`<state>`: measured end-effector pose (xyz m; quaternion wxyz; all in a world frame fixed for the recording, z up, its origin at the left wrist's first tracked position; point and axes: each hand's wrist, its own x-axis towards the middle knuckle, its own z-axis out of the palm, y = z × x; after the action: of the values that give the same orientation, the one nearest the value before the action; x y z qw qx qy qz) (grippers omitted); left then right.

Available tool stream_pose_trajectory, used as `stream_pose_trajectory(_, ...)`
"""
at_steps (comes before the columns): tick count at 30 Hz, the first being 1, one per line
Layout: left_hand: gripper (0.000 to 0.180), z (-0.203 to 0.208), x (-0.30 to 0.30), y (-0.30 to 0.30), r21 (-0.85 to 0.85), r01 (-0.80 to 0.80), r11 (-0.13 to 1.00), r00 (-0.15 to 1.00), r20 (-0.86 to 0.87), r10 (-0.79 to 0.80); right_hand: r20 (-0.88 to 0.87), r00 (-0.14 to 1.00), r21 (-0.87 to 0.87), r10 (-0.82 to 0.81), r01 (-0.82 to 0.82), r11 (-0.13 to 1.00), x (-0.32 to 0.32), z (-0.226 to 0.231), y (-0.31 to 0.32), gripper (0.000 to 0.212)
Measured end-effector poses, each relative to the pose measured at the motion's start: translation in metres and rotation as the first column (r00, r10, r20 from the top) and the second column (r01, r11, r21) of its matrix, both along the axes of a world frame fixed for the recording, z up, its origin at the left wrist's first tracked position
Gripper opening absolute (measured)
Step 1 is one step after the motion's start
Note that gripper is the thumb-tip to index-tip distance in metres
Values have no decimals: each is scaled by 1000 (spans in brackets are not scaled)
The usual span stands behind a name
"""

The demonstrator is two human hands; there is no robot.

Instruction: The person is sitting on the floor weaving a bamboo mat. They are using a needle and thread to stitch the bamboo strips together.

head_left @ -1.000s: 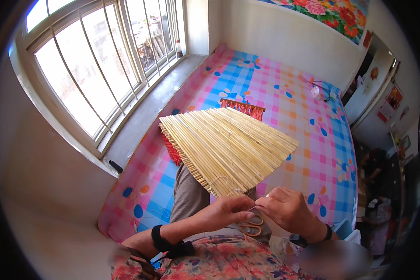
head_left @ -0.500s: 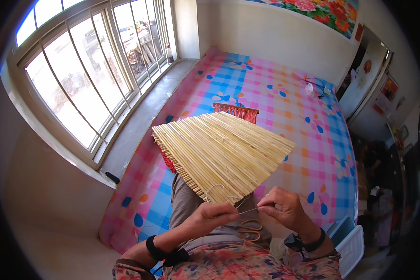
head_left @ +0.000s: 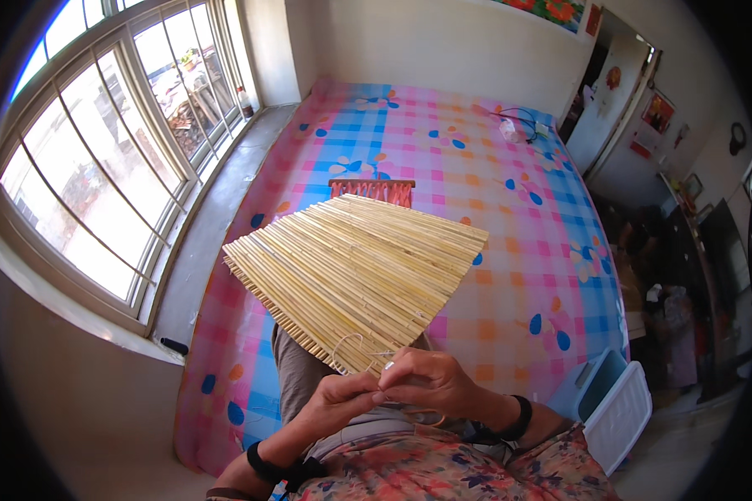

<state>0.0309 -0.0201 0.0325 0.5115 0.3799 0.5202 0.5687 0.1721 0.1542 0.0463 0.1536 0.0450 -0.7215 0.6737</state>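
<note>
A fan-shaped panel of pale yellow stalks (head_left: 359,275), laid side by side, rests across my lap with its narrow end toward me. Pinched close together at that near end are my left hand (head_left: 338,402) and my right hand (head_left: 434,384), fingertips touching. Both are closed on a thin light thread, mostly hidden now between the fingers; a loop of thread (head_left: 348,336) lies over the stalks just beyond them. Partly covered by my right hand and wrist, the scissors (head_left: 426,415) with orange-tan handles lie on my lap.
A wooden-framed stool with red webbing (head_left: 372,192) stands beyond the panel on a checked, flower-patterned bed cover (head_left: 493,292). To the left runs a grey window ledge (head_left: 217,200) with a dark-handled object (head_left: 174,346). A blue bin and white lid (head_left: 618,417) stand at the right.
My hands, apart before with thread stretched taut between them, have come together at the panel's near end. The view has shifted, so the panel appears further left.
</note>
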Motion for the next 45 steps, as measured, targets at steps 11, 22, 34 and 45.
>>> stream_pose_trajectory(11,14,2,1,8,-77,53,996,922,-379,-78,341,939,-312,-48,162,936,5,-29,0,21)
stream_pose_trajectory(22,16,3,2,13,-28,39,999,828,-559,-48,329,936,-170,122,-68,983,14,-31,11,35)
stream_pose_trajectory(34,11,8,0,8,131,3,991,860,-506,65,274,946,-85,174,-156,984,13,-37,9,20)
stream_pose_trajectory(45,7,0,-10,-2,157,-160,975,861,-461,216,164,981,530,-100,-2,848,11,13,26,25)
